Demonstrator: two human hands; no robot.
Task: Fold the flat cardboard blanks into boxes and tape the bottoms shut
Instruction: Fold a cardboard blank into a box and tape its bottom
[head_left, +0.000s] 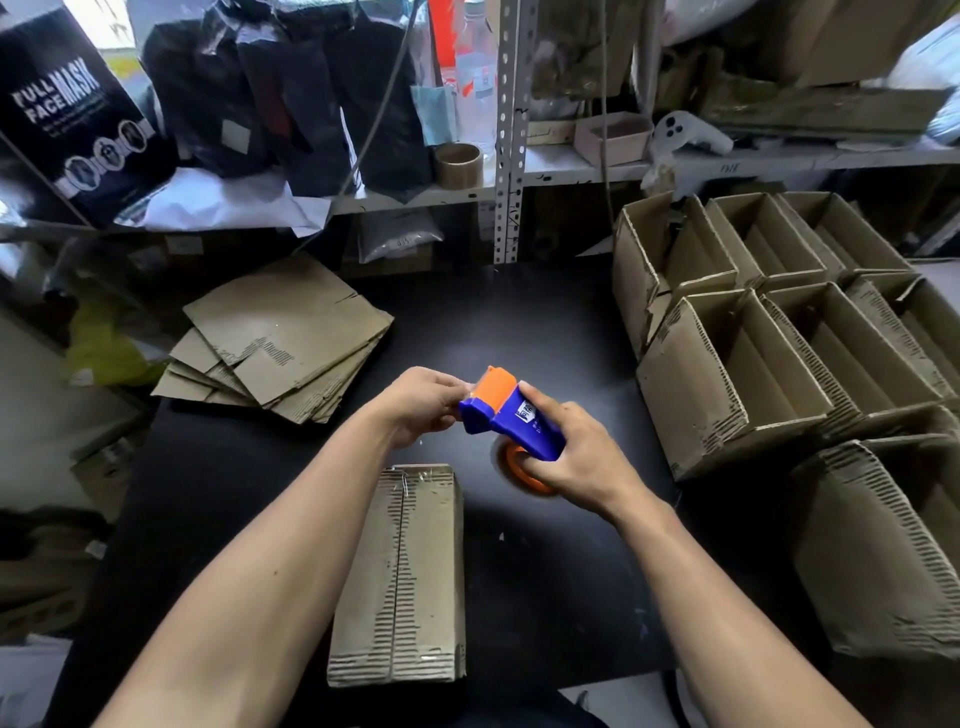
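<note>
At far left, a black carton (78, 114) marked "FULL FACE MASK" leans on the shelf (415, 200) beside dark plastic bags (291, 98). Below it, a loose stack of flat cardboard blanks (280, 338) lies fanned on the left rear part of the black tabletop (545, 338). At centre front, one folded box (402, 577) lies bottom side up on the tabletop between the forearms, its two bottom flaps meeting along a centre seam; clear tape shows at the far end of the seam, the rest cannot be confirmed. Above the box, the left hand (423, 405) has its fingers curled, pinching at the orange front end of a blue and orange tape dispenser (506, 415). The right hand (576, 452) grips the dispenser body from the right, fingers wrapped round the blue housing, with the orange tape core (524, 470) showing beneath it. The dispenser is held clear of the tabletop, just beyond the box's far end. On the shelf behind stands a brown tape roll (458, 165). At right, assembled open boxes (779, 322) stand packed in rows, touching one another, openings upward.
</note>
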